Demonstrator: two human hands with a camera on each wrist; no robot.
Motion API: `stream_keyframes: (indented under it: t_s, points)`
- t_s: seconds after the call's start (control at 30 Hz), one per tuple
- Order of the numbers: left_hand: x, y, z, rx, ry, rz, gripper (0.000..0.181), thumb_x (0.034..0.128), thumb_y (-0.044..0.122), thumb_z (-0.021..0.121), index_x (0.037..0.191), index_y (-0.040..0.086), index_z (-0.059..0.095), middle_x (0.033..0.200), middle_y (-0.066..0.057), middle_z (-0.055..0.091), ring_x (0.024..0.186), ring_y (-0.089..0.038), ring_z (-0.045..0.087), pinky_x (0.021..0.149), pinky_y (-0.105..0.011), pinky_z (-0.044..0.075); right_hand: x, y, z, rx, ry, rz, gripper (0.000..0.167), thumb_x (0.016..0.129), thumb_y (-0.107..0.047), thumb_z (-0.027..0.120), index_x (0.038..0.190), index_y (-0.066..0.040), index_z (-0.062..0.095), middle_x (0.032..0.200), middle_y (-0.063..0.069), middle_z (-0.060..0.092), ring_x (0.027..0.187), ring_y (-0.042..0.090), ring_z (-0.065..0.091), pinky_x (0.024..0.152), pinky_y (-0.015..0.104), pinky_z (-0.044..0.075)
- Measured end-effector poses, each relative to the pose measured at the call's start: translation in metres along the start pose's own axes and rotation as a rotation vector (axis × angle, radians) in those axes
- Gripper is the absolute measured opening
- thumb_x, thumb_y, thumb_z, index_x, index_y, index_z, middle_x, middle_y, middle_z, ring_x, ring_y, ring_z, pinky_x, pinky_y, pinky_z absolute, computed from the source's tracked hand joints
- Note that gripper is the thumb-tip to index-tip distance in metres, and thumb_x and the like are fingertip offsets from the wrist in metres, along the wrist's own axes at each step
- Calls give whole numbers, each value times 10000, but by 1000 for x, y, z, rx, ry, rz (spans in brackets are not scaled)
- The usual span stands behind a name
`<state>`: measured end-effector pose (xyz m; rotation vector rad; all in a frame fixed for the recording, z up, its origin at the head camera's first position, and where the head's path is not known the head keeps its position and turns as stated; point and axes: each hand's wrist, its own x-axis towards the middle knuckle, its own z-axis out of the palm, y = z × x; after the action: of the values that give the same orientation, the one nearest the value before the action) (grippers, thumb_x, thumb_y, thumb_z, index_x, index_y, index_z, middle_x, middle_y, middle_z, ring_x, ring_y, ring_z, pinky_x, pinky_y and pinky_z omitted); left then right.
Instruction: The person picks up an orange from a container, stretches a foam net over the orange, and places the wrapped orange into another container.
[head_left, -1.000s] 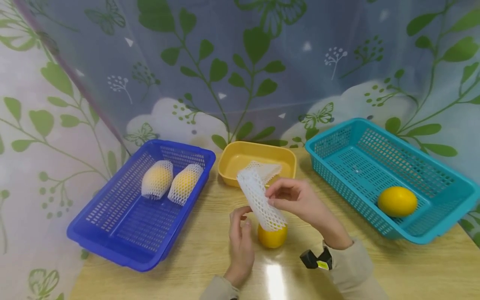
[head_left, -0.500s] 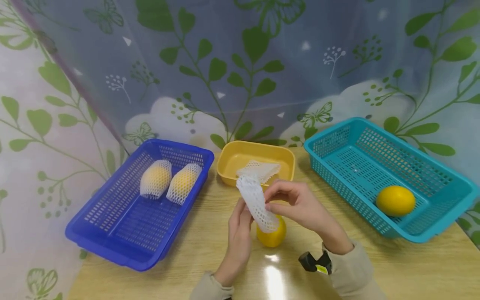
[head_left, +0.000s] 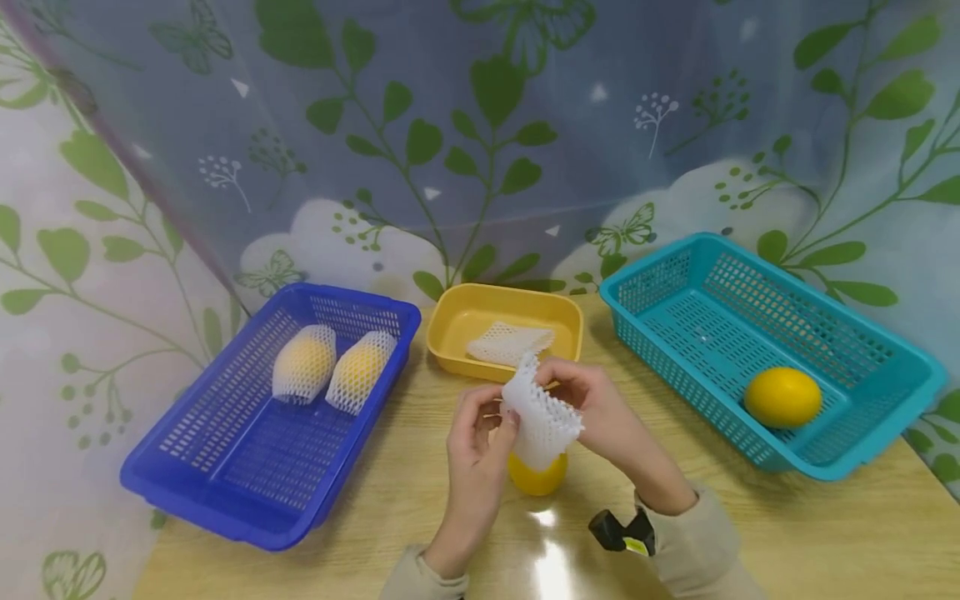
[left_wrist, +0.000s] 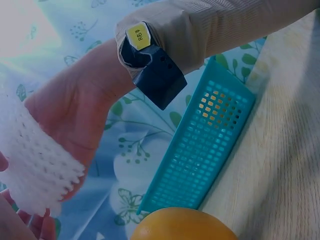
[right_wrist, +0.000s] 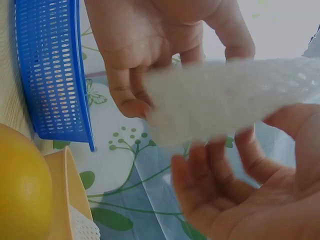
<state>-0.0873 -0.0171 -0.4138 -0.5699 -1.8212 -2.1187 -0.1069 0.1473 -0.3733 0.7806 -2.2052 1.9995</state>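
Both hands hold a white foam fruit net (head_left: 542, 427) over a yellow fruit (head_left: 537, 479) that stands on the table. My left hand (head_left: 476, 458) pinches the net's left side between thumb and fingers. From the right, my right hand (head_left: 611, 417) grips it, its fingers partly hidden behind the mesh. The net's jagged rim spreads toward the right hand. In the right wrist view the foam net (right_wrist: 225, 100) stretches between both hands, slightly blurred. The fruit (left_wrist: 182, 225) shows at the bottom of the left wrist view, apart from the fingers.
A blue basket (head_left: 330, 492) at left holds two net-wrapped yellow fruits (head_left: 305, 364). Behind the hands, a yellow tub (head_left: 450, 321) contains another foam net (head_left: 508, 343). A teal basket (head_left: 663, 354) at right holds a bare yellow fruit (head_left: 782, 397). A patterned curtain (head_left: 487, 167) hangs behind.
My left hand has come up to the net and now pinches it. The net has gone from a long, narrow tube to a shorter, wider shape, its rim turned rightward. The fruit stays put.
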Motion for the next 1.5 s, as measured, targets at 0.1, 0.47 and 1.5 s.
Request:
stream_keyframes:
  t_s: [0.1,0.47,1.5]
  points:
    - [0,1,0,-6,-3,26,252,926,-44,609,1173,6,593,1140,-126,534,1036,-216,528,887,-268,473,1,-3,2,-26,-13,126,115,907,-8,668,998,-12,598,1027,105,622,967,260,606,841,364,536]
    - [0,4,1,-73,34,86,442,770,-192,653,1178,-87,516,1164,-223,489,1083,-216,556,974,-364,496,2,0,-2,13,-169,276,286,968,-141,631,1192,36,617,1077,127,653,971,246,618,803,324,541]
    - [-5,7,0,-304,-135,-111,257,683,-65,355,907,-135,459,722,17,539,597,-66,504,518,-189,432,0,-3,-4,249,72,100,203,925,52,592,1110,115,539,1052,51,675,773,148,652,623,277,568]
